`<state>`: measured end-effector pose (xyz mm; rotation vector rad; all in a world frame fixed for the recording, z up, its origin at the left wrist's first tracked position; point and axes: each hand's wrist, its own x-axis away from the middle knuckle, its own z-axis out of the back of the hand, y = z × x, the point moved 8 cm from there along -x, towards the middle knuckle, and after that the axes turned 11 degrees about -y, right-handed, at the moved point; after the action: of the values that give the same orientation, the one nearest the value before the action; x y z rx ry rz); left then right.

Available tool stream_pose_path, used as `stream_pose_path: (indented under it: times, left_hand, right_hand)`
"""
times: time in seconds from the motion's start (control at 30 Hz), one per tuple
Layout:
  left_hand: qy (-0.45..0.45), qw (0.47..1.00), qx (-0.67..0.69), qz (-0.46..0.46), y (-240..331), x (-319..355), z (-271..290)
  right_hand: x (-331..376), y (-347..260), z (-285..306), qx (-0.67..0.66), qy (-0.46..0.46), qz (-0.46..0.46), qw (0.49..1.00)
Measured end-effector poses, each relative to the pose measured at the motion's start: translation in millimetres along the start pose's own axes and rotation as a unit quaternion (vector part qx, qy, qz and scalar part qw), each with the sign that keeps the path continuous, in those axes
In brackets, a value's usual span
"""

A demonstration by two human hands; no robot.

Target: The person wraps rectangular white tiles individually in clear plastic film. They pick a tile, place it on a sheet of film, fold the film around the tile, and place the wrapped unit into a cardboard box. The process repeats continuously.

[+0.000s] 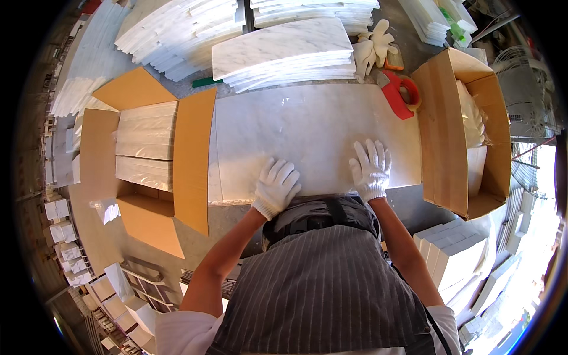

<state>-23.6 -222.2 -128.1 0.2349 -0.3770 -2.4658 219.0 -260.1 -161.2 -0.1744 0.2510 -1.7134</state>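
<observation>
A large white marble slab (pixel 307 127) lies flat on the work surface in front of me, its top glossy as if wrapped in clear film. My left hand (pixel 276 186), in a white knit glove, rests palm down on the slab's near edge with fingers spread. My right hand (pixel 371 168), also gloved, presses flat on the slab a little further right. Neither hand grips anything.
An open cardboard box (pixel 148 154) holding wrapped marble tiles stands left. Another open box (pixel 467 136) stands on the right. A red tape dispenser (pixel 401 92) and spare white gloves (pixel 373 44) lie behind the slab. Stacks of marble tiles (pixel 284 50) fill the back; more tiles (pixel 455 254) sit lower right.
</observation>
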Motion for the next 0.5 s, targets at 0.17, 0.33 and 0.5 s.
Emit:
stream_pose_path:
  times: [0.17, 0.33, 0.5]
  left_hand:
    - [0.005, 0.999, -0.005, 0.045, -1.5, -44.2, -8.0]
    - [0.037, 0.999, -0.012, -0.007, 15.7, -96.6, -7.6]
    - [-0.001, 0.998, -0.008, -0.059, 27.2, -138.2, -19.5]
  right_hand:
    - [-32.5, 19.2, -4.4, 0.018, 0.017, -0.007, 1.0]
    - [-53.0, 30.3, 2.8, -0.001, 0.025, 0.006, 1.0]
    - [-57.0, 29.0, 13.9, -0.022, 0.075, 0.008, 0.997]
